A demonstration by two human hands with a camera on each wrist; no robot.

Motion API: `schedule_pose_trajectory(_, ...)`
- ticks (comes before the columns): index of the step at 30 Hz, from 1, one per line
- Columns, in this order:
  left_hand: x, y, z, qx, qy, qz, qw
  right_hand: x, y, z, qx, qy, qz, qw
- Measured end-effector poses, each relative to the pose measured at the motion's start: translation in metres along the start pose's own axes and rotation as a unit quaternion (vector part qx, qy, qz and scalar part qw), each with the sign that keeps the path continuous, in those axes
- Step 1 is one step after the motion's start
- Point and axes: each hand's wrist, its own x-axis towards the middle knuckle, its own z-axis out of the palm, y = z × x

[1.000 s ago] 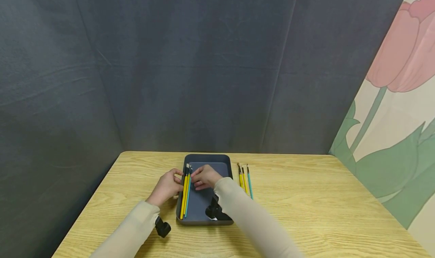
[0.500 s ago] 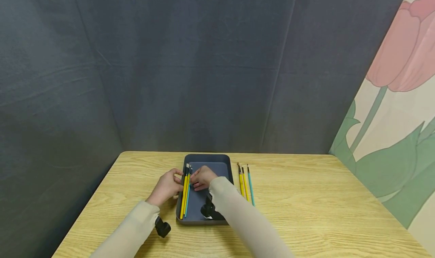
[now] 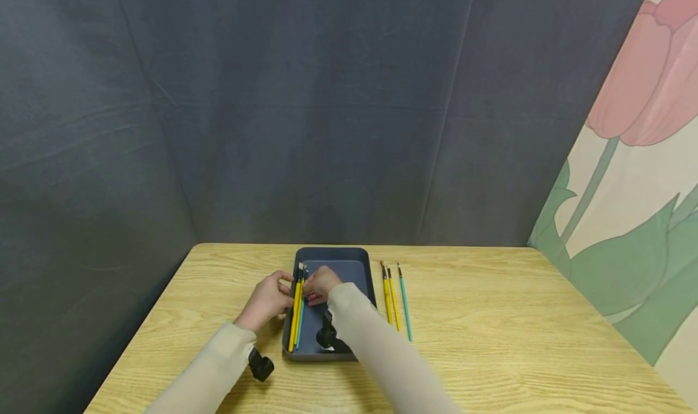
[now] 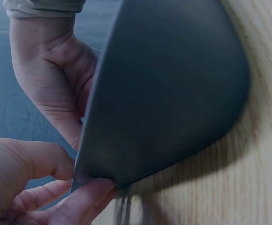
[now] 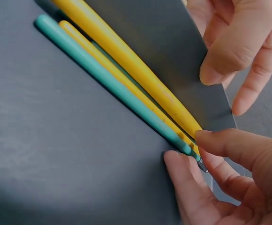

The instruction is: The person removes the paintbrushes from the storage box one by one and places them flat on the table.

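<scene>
Paintbrushes beside tray, right sleeve hiding tray corner, dark curtain behind

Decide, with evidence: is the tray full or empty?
Neither: the tray is partly filled. Yellow brushes and a teal brush lie along its left side; much of its floor is bare.

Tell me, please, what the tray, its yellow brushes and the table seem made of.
Tray: probably plastic or coated metal, matte; even grey surface. Yellow brush handles: perhaps painted wood, satin; smooth colour, soft shine. Table: wood or laminate, low sheen; streaky grain shows.
</scene>
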Motion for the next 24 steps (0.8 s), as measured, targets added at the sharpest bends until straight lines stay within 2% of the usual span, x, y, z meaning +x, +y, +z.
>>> schedule_pose_trajectory(15, 0.000, -0.002, 0.000, 0.000, -0.001, 0.005, 1.0000, -0.006, -0.001, 0.005, -0.014, 0.021, -0.010, 0.9996)
schedule_pose_trajectory(24, 0.003, -0.002, 0.001, -0.009, 0.002, -0.003, 1.0000, 0.011, 0.003, 0.007, -0.031, 0.019, -0.002, 0.9993)
